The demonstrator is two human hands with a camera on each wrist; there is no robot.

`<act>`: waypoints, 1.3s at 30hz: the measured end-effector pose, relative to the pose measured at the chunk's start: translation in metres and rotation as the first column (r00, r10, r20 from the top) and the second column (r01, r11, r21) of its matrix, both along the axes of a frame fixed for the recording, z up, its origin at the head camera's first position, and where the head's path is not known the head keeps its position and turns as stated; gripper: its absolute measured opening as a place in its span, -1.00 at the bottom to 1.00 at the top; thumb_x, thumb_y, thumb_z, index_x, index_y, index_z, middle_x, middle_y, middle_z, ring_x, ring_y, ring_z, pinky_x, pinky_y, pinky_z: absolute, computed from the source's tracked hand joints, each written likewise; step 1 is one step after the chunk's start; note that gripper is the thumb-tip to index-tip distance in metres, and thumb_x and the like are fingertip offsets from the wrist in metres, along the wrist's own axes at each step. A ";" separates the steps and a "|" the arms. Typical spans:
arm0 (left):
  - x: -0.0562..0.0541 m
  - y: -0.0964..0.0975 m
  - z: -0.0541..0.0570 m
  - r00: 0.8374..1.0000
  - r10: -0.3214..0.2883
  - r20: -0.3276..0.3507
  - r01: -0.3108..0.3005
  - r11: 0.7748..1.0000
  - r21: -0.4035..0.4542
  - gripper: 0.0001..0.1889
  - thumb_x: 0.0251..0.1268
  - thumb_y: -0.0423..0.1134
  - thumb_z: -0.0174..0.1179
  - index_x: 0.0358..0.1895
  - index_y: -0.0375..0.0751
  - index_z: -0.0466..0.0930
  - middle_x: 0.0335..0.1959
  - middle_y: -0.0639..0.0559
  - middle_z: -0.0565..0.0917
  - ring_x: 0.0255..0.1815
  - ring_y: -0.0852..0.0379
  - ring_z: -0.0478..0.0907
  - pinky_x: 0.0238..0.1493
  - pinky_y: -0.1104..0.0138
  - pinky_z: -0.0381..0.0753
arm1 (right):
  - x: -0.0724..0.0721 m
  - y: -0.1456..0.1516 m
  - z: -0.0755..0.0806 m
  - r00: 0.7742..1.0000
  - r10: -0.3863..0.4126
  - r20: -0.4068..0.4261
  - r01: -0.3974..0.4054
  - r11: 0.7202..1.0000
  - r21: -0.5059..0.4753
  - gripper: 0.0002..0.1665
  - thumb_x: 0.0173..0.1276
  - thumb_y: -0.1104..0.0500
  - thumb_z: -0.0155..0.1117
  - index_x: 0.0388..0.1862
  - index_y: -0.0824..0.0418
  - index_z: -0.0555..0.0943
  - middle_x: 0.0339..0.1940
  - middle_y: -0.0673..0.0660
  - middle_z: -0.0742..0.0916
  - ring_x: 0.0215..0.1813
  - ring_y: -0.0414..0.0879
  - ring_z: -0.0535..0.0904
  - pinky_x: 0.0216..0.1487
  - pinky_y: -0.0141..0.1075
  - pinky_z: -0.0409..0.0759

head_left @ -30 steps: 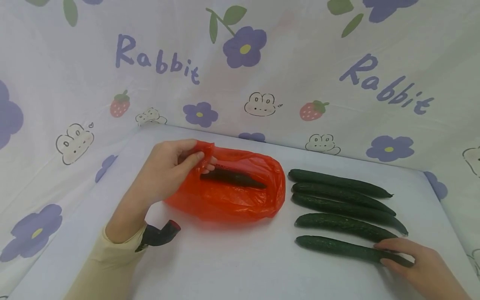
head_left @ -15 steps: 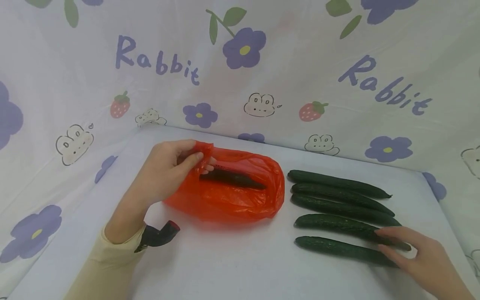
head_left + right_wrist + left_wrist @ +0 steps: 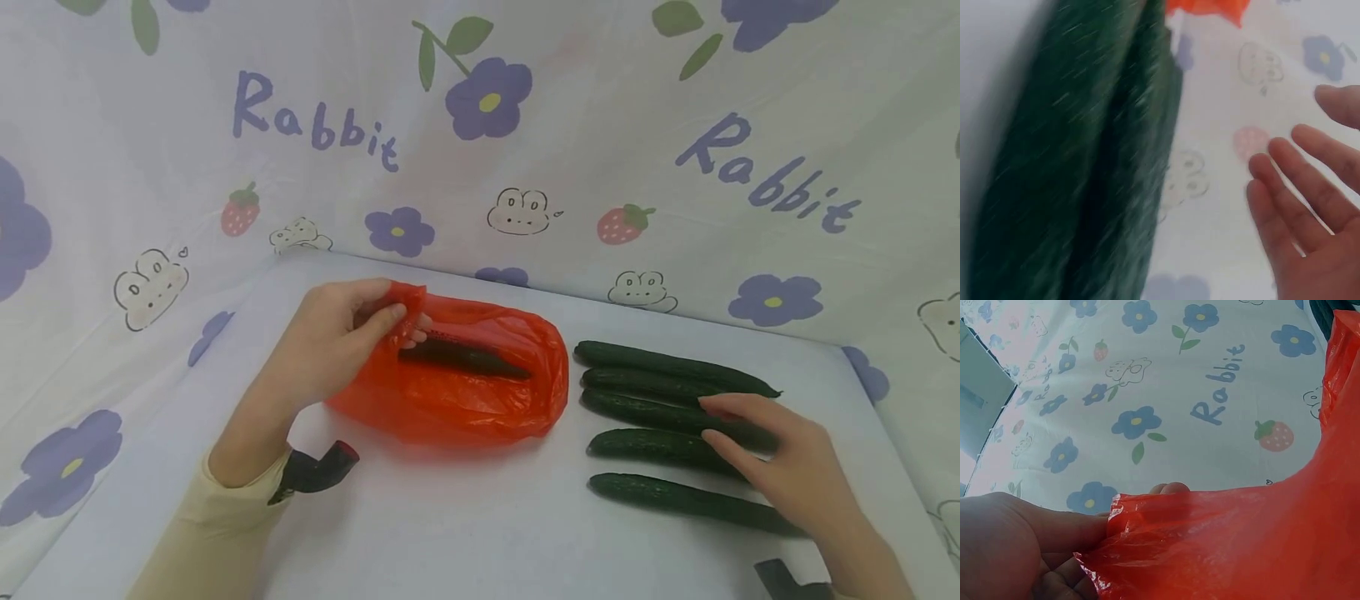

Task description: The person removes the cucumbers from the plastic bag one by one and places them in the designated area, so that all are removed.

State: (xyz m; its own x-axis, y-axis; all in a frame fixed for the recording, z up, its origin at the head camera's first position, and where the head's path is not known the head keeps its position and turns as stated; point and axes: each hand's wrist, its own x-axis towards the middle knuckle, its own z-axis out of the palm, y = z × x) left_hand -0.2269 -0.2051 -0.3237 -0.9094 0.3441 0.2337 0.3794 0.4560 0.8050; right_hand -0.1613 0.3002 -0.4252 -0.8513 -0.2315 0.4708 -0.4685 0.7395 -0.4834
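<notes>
My left hand [image 3: 333, 342] pinches the edge of a red plastic bag [image 3: 480, 417] between thumb and fingers. The left wrist view shows the thumb pressed against the thin red film [image 3: 1210, 537]. A dark green cucumber [image 3: 468, 358] lies in the bag's open mouth, its left end hidden behind the fingers. Several cucumbers lie side by side on the right; the nearest cucumber [image 3: 675, 495] sits slightly apart. Over the middle cucumbers [image 3: 645, 408] hovers my right hand [image 3: 787, 458], thumb and fingers spread, holding nothing. In the right wrist view the right hand [image 3: 1316, 212] stays clear of the blurred cucumbers [image 3: 1047, 162].
All this lies on a white tabletop [image 3: 465, 533]. Behind it hangs a white cloth [image 3: 585, 142] printed with flowers, rabbits and strawberries. Dark straps, one a wrist strap [image 3: 318, 469], stick out near both wrists.
My right hand has left the nearest cucumber's right end and moved away from me and leftward, over the middle cucumbers. The left hand and bag stay put.
</notes>
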 end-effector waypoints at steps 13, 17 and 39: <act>-0.002 0.001 -0.002 0.999 -0.023 0.027 0.022 1.000 0.018 -0.80 0.65 -0.44 0.18 0.15 -0.31 0.73 -0.13 0.02 0.82 -0.12 0.10 0.79 0.06 0.29 0.76 | -0.031 -0.040 0.022 0.979 0.183 -0.088 -0.185 0.983 -0.018 -0.38 0.06 0.50 0.69 0.12 0.15 0.82 0.03 0.05 0.84 0.18 -0.34 0.69 0.29 -0.52 0.49; 0.000 0.001 -0.001 0.999 -0.022 0.026 0.022 0.999 0.023 -0.79 0.65 -0.43 0.17 0.16 -0.34 0.73 -0.13 0.01 0.83 -0.11 0.09 0.79 0.08 0.29 0.75 | -0.037 -0.055 0.027 0.975 0.208 -0.083 -0.211 0.977 -0.038 -0.41 0.09 0.49 0.68 0.12 0.15 0.82 0.05 0.04 0.84 0.19 -0.30 0.69 0.33 -0.48 0.48; -0.002 0.003 -0.004 0.999 -0.037 0.028 0.036 0.998 0.043 -0.78 0.66 -0.44 0.16 0.16 -0.35 0.73 -0.13 0.01 0.83 -0.11 0.09 0.79 0.06 0.33 0.75 | -0.066 -0.085 0.037 0.978 0.206 -0.017 -0.205 0.977 0.061 -0.51 0.27 0.32 0.66 0.17 0.06 0.81 0.10 -0.06 0.83 0.14 -0.10 0.76 0.29 -0.56 0.47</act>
State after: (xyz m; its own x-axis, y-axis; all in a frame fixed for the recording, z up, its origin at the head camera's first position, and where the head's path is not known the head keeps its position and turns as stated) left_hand -0.2286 -0.2021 -0.3273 -0.9028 0.3676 0.2232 0.3720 0.4072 0.8341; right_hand -0.2269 0.2149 -0.3884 -0.7717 -0.4282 0.4703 -0.6240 0.6529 -0.4294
